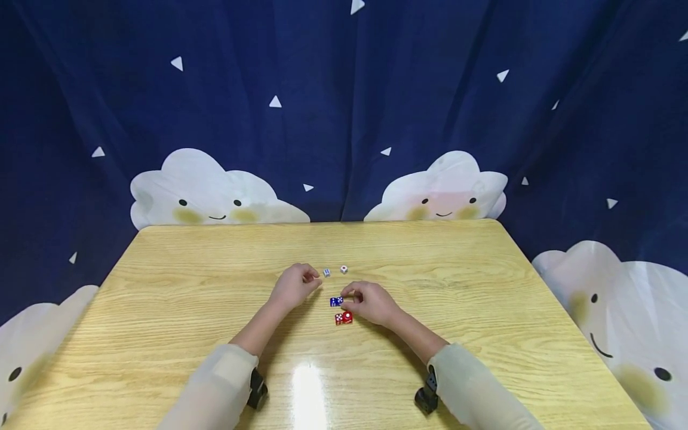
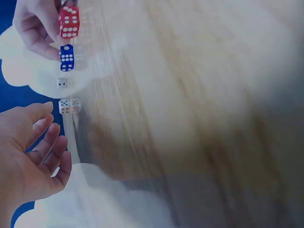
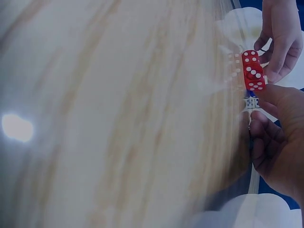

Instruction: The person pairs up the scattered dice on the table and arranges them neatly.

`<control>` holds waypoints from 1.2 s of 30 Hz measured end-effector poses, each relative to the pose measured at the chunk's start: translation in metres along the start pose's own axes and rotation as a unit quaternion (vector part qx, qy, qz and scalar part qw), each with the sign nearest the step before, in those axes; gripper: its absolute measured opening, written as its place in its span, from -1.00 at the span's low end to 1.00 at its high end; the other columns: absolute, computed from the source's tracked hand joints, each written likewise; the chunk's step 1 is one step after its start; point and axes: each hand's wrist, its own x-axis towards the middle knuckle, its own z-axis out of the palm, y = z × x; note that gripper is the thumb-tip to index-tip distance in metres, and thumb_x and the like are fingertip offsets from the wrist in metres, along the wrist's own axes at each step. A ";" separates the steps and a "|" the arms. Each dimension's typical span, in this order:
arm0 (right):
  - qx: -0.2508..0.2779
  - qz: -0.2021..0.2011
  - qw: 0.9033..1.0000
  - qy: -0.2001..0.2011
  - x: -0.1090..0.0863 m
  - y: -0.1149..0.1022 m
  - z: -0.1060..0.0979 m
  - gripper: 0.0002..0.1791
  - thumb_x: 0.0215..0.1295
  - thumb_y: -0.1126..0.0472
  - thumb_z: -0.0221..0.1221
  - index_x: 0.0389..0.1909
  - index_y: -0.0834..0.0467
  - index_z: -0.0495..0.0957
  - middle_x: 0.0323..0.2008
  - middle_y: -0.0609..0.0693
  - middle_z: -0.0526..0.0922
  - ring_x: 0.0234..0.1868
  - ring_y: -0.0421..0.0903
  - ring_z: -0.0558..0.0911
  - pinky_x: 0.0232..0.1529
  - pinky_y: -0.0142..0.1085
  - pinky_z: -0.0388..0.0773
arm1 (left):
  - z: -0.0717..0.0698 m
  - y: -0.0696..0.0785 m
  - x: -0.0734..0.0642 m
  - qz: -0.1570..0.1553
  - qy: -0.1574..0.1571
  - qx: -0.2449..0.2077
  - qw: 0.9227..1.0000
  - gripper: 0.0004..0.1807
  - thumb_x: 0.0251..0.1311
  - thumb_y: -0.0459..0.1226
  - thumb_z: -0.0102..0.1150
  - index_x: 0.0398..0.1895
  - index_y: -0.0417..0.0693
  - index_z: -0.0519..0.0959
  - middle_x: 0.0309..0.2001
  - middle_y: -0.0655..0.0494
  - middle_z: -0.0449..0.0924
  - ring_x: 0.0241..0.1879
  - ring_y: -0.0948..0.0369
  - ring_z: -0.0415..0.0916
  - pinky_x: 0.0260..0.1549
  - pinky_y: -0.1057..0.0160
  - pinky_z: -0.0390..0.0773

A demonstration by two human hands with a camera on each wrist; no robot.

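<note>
In the head view my right hand (image 1: 371, 301) pinches the right end of a pair of blue dice (image 1: 336, 301), thumb on the near side and index finger on the far side. Just in front of it sit two red dice (image 1: 343, 318) side by side. My left hand (image 1: 294, 285) holds nothing; its fingers are loosely bent, close to a small white die (image 1: 326, 272). Another white die (image 1: 344, 269) stands a little to the right, apart from the first. In the right wrist view the red dice (image 3: 253, 70) partly hide the blue ones.
The dice rest on a light wooden table (image 1: 215, 257) with a bright glare patch near its front. Behind it hangs a dark blue curtain (image 1: 333, 119) with white triangles and smiling clouds. Black wrist cameras (image 1: 427, 396) sit at both sleeves.
</note>
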 end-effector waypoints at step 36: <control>0.009 0.002 1.000 0.000 -0.002 -0.004 -0.002 -0.82 0.02 0.11 0.25 -0.32 0.00 0.58 -0.65 -0.19 0.44 -0.62 -0.30 0.36 -0.60 -0.47 0.28 | 0.014 0.001 0.029 0.027 -0.016 0.065 0.997 -0.81 -0.01 -0.19 0.20 -0.31 -0.04 0.59 -0.35 0.10 0.51 -0.32 0.20 0.44 -0.28 0.22 0.44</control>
